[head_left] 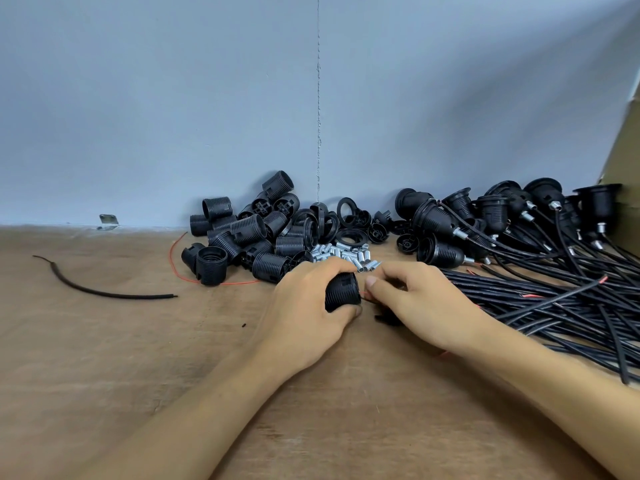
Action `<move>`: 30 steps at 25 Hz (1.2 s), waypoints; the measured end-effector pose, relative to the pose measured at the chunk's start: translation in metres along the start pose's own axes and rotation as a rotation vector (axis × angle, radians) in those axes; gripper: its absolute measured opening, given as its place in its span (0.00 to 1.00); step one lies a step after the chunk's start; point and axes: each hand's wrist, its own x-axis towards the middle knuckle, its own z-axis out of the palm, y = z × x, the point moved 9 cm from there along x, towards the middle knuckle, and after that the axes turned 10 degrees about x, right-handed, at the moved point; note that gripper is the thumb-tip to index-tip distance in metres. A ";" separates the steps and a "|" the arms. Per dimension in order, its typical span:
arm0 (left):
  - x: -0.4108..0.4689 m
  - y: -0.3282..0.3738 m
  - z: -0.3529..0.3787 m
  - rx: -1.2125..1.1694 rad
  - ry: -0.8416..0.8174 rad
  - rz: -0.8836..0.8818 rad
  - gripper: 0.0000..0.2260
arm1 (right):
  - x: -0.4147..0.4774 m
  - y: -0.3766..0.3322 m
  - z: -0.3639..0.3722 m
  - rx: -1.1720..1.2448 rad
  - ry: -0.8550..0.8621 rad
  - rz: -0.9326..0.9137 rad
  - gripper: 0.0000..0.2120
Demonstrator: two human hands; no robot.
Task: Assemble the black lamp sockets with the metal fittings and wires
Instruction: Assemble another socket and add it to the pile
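Landmark = heap of metal fittings [343,256], mid tabletop [138,375]. Just in front of heap: left hand [304,306] curled round one black socket [341,292], gripping it on its side. Right hand [412,299] right beside it, thumb + forefinger pinching a thin wire end [363,295], red showing, at the socket's end. Risks (my judgement): fine strands could splay or miss the hole if pinch is loose. A knuckle nudging the heap would send fittings rolling. The wire bundle [554,306], right of heap, looks tangle-prone, so a tug may drag the finished sockets [502,216] behind it. Containers: no tray or bin for parts. Loose socket shells [249,230] lie left of heap, straight on tabletop. Cardboard box [623,150] far right of heap, contents not visible.
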 end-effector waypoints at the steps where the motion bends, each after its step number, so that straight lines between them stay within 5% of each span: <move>1: 0.001 0.002 -0.002 0.014 0.029 0.020 0.20 | 0.002 0.003 -0.001 -0.028 0.008 0.034 0.13; 4: 0.001 0.004 -0.006 0.022 0.060 0.069 0.19 | 0.004 0.009 0.006 -0.119 -0.060 0.102 0.17; 8: -0.001 0.005 -0.008 -0.027 0.061 0.077 0.20 | 0.001 0.017 0.011 0.095 -0.179 0.193 0.14; 21: -0.002 -0.004 0.002 -0.149 -0.043 -0.002 0.23 | -0.008 0.006 0.004 0.351 0.059 0.031 0.04; 30: -0.002 0.001 0.001 -0.136 -0.034 0.023 0.23 | -0.011 0.002 -0.002 0.333 0.139 0.032 0.07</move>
